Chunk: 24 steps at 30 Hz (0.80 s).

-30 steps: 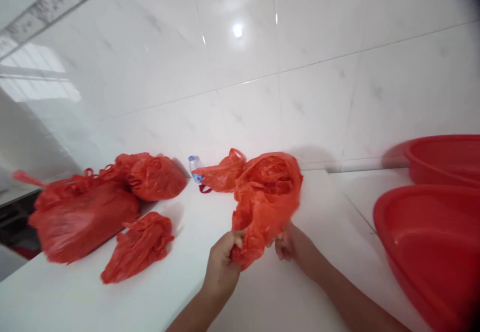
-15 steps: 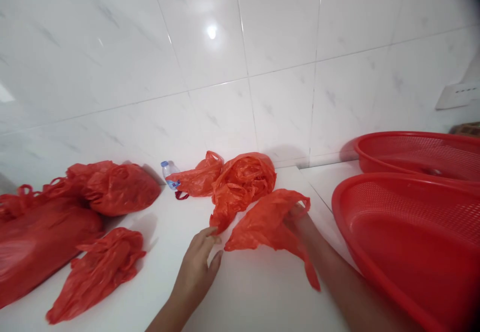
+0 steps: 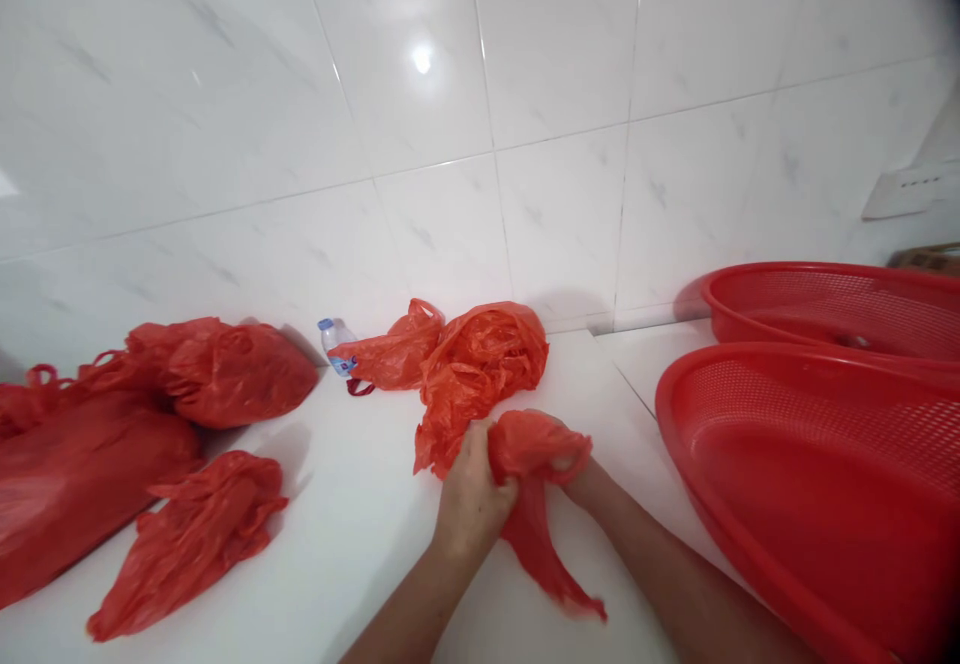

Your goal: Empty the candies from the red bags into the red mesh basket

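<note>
A crumpled red plastic bag [image 3: 525, 454] is bunched between my two hands, just over the white surface. My left hand [image 3: 476, 489] is closed on its left side, thumb bent inward. Red film covers most of my right hand [image 3: 568, 472], which grips the bag from the right with its fingers hidden. One strip of the bag dangles toward me. Right behind my left hand lies a heap of red plastic bags [image 3: 480, 354], and another thin red bag [image 3: 405, 344] lies against its left side.
Full red bags [image 3: 97, 484] stand at the left, with a loose crumpled bag [image 3: 202, 544] in front of them. A small clear bottle [image 3: 335, 344] with a blue cap is by the tiled wall [image 3: 559, 214]. Two red plastic baskets [image 3: 675, 424] occupy the right side.
My left hand has moved right and closed on the bag. My right hand has shifted left with it, and the bag, spread out before, is now bunched up.
</note>
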{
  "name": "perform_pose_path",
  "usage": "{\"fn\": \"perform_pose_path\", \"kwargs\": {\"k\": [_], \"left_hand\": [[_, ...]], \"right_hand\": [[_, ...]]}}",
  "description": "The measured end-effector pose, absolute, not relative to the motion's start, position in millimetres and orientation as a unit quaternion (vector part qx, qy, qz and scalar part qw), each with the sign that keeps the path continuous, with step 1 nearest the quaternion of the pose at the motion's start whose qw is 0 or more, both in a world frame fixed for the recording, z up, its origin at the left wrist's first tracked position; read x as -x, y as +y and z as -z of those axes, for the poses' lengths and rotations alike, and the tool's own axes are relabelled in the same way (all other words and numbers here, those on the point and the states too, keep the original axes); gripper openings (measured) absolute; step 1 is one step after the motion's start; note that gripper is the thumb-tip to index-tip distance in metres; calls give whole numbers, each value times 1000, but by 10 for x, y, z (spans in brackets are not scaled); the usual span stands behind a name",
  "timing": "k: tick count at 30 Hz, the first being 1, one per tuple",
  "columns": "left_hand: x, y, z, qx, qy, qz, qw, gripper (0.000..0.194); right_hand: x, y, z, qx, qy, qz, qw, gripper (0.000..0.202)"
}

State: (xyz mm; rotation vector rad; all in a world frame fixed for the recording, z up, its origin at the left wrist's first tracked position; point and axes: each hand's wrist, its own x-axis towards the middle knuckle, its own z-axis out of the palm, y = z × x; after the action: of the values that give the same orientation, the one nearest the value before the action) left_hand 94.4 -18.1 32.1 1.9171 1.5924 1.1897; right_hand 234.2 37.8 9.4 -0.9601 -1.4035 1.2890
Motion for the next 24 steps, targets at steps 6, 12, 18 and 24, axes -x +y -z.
{"fn": "perform_pose_path", "kwargs": {"k": [6, 12, 18, 24], "left_hand": [[-489, -55, -358, -594, 612, -474, 219, 29], [-193, -66, -390, -489, 615, -531, 318, 8], [-243, -127, -313, -461, 580, -565, 363, 22], [-232, -134, -300, -452, 546, -595, 379, 27]], "right_hand": [[-2554, 543, -80, 312, -437, -649, 539, 13], [-2665, 740, 12, 384, -377, -588, 604, 27], [-2544, 521, -194, 534, -510, -167, 653, 37], [-2375, 305, -231, 414, -791, 3, 451, 44]]}}
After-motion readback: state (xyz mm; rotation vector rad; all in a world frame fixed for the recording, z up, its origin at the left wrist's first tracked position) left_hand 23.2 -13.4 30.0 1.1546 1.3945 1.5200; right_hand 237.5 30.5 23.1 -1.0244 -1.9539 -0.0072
